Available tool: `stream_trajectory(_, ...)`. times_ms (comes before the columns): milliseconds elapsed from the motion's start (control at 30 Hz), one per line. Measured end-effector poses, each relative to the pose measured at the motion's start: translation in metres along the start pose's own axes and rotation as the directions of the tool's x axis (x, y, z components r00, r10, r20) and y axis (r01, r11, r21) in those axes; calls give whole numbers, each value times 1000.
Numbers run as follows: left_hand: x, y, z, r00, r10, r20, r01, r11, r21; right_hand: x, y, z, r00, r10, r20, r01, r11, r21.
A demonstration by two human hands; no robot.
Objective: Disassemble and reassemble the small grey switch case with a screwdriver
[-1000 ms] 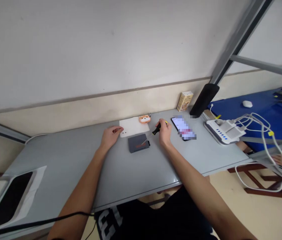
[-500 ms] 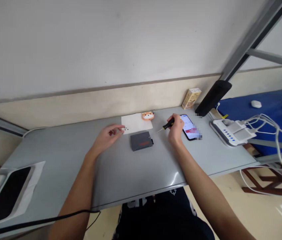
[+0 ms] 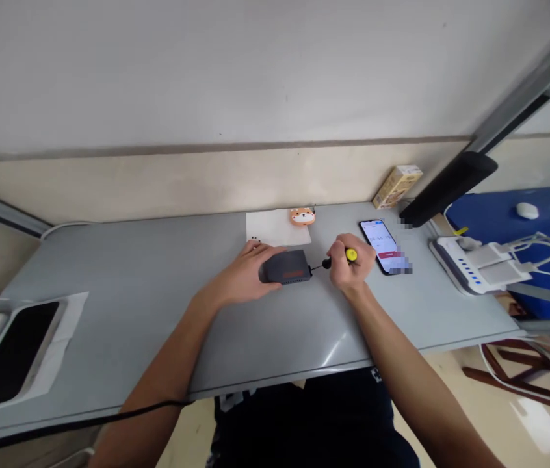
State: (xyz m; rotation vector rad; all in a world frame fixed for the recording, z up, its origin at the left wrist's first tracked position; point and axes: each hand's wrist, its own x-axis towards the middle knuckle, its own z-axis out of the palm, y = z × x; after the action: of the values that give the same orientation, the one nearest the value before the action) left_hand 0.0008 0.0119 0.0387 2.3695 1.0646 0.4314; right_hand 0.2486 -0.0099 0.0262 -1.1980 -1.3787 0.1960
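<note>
A small dark grey box [image 3: 288,266] with an orange label lies on the grey table [image 3: 158,279]. My left hand [image 3: 246,276] grips its left end, fingers curled round it. My right hand [image 3: 350,263] is closed on a screwdriver [image 3: 336,259] with a black and yellow handle, whose tip points left at the box's right end. Behind the box lies a white sheet of paper [image 3: 275,227] with a few tiny dark screws [image 3: 254,239] at its near left corner.
An orange animal-shaped case [image 3: 303,216] sits on the paper's far right. A lit phone [image 3: 383,245] lies right of my right hand; a small carton [image 3: 396,186] and a black lamp arm [image 3: 445,190] stand behind. White charging hub with cables [image 3: 474,270] at right; dark tablet [image 3: 6,354] at left.
My left hand left the paper and took hold of the box's left end. My right hand swung the screwdriver down and brought its tip to the box's right end.
</note>
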Motion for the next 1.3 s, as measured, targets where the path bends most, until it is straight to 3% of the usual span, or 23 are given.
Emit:
stream_trajectory(200, 0, -3, 8, 1000, -2, -30, 1, 1000, -17, -1, 2, 0, 989, -94, -112, 95, 996, -3)
stream_trajectory(367, 2, -3, 13, 999, -40, -2, 40, 999, 6, -7, -8, 11, 942, -216, -256, 239, 969, 64)
stream_trajectory(467, 4, -3, 16, 1000, -7, 11, 7, 1000, 16, -19, -20, 26, 914, -392, -107, 406, 891, 203)
stream_trajectory(533, 4, -5, 17, 1000, 25, 17, -25, 999, 30, -25, -26, 33, 898, -438, 33, 422, 881, 214)
stream_trajectory(633, 4, -9, 17, 998, 45, 37, -46, 998, 45, -25, -25, 33, 913, -392, 109, 374, 914, 156)
stream_trajectory(767, 2, -12, 12, 998, 27, 50, -30, 998, 59, -15, -17, 20, 975, -220, 37, 217, 974, 68)
stream_trajectory(900, 0, -14, 5, 999, 4, 54, -6, 999, 44, -4, -12, 12, 998, -67, -20, 68, 994, 86)
stream_trajectory(1200, -3, -13, -3, 996, -19, 90, 16, 999, 39, 8, -8, 3, 988, -33, -150, 31, 999, -14)
stream_trajectory(1300, -2, -12, 1, 996, -9, 93, 5, 999, 43, 2, -9, 9, 996, -37, -84, 39, 999, 24)
